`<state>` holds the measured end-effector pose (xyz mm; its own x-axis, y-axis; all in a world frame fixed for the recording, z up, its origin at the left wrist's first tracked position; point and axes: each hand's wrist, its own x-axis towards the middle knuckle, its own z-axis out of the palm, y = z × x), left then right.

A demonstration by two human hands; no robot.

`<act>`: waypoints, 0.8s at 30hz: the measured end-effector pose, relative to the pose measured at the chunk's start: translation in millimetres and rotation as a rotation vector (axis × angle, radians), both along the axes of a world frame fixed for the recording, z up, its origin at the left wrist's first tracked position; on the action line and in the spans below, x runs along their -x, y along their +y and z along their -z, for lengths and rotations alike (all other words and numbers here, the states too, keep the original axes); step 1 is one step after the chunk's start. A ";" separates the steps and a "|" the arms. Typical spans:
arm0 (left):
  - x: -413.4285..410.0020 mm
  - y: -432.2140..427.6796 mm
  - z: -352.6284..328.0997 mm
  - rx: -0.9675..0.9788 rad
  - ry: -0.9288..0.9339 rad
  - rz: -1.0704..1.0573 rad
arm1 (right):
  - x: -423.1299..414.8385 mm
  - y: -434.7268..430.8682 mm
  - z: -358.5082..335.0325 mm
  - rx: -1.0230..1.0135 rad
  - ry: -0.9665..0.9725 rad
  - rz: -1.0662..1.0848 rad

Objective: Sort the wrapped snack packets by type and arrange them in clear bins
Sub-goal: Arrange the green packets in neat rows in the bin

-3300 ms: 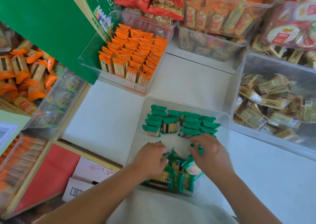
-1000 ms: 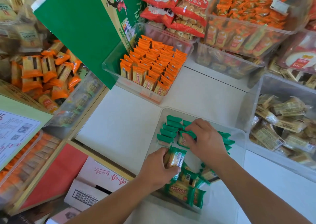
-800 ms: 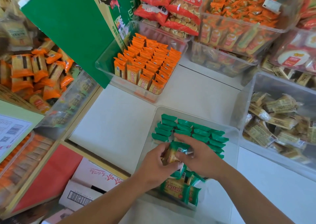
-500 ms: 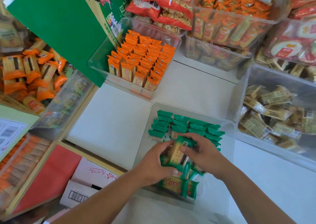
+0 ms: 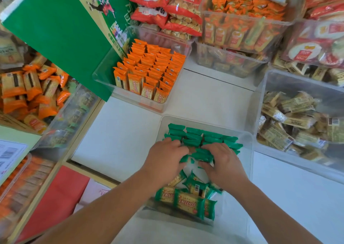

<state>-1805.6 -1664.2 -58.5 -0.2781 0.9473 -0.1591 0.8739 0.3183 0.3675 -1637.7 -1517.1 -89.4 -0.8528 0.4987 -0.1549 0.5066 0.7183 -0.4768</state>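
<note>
Change: green packet (image 5: 200, 155), held up a moment ago, now meets the green rows (image 5: 202, 137) at 12 o'clock in the clear bin (image 5: 204, 122).
Hands: left hand (image 5: 165, 160) and right hand (image 5: 222, 162) both grasp it.
Meaning: row grows; loose packets (image 5: 188, 201) wait at 6 o'clock.

The clear bin (image 5: 245, 146) was transparent, glossy plastic. The green packets (image 5: 193, 137) were wrapped in shiny plastic film. The white tabletop (image 5: 121, 132) was smooth and matt. The green box (image 5: 55, 38) looked like printed cardboard.
</note>
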 end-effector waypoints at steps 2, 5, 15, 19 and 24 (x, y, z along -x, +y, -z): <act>5.5 16.8 8.1 0.052 0.033 0.120 | -2.6 1.4 10.9 -0.178 -0.033 -0.059; 9.5 34.7 23.6 0.089 0.097 0.202 | -5.7 1.3 17.7 -0.330 -0.106 -0.062; 12.8 43.9 50.6 -0.041 0.294 0.220 | -19.4 -0.7 21.2 -0.365 -0.172 -0.029; 11.9 40.3 51.3 -0.049 0.307 0.233 | -17.7 2.1 21.3 -0.354 -0.108 -0.001; 8.1 38.4 58.8 -0.114 0.265 0.254 | -12.7 -5.6 23.9 -0.311 -0.172 0.021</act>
<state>-1813.7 -1625.8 -117.3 -0.0492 0.9988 -0.0030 0.9891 0.0492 0.1386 -1625.0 -1522.6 -113.4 -0.8162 0.5621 -0.1336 0.5771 0.8039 -0.1436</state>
